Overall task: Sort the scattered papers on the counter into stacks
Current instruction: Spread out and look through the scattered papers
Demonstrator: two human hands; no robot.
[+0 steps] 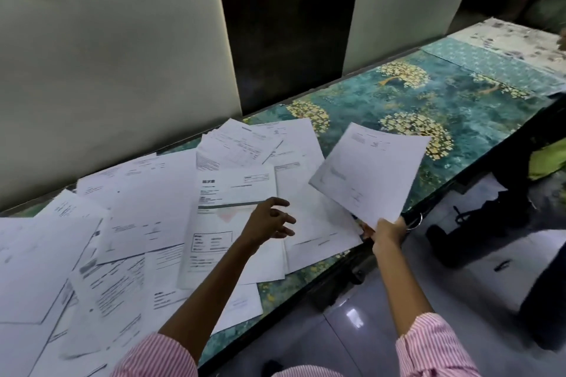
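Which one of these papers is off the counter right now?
The sheet at the far right, pinched by its lower corner in the right hand and tilted up over the teal cloth; the other papers lie flat.

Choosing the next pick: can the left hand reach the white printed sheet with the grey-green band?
Probably yes: the left hand hovers open at the edge of the white printed sheet, which lies topmost, uncovered.

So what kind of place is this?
Likely an office or shop: printed forms scattered on a long teal, tree-patterned counter, against a panelled wall; the right hand holds one sheet.
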